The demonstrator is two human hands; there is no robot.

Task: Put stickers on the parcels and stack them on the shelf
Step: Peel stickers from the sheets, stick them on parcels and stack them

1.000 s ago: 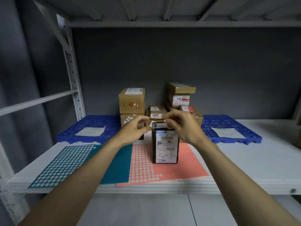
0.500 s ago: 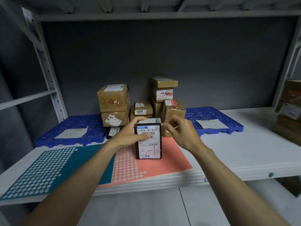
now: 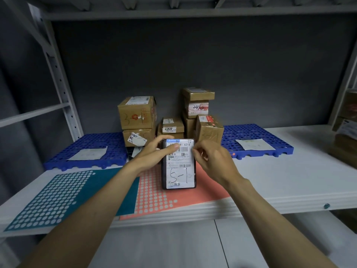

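On the white shelf (image 3: 289, 171), a teal sticker sheet (image 3: 63, 194) lies flat at the front left corner, its right edge meeting a coral sticker sheet (image 3: 154, 198) that reaches the front edge near the middle. Behind the teal sheet, toward the back left, sits a blue perforated mat (image 3: 87, 149) with a slip of paper on it. A black parcel (image 3: 179, 171) stands upright on the coral sheet, its white label marked "5-1" facing the camera. The left hand (image 3: 154, 153) grips the parcel's upper left, fingers curled over the top edge and thumb pressed on the label. The right hand (image 3: 210, 159) is at the parcel's upper right edge with fingers curled together; whether it pinches anything cannot be told. Behind the parcel, brown cardboard boxes (image 3: 170, 120) are stacked at the back middle. A second blue mat (image 3: 257, 140) lies at the back right.
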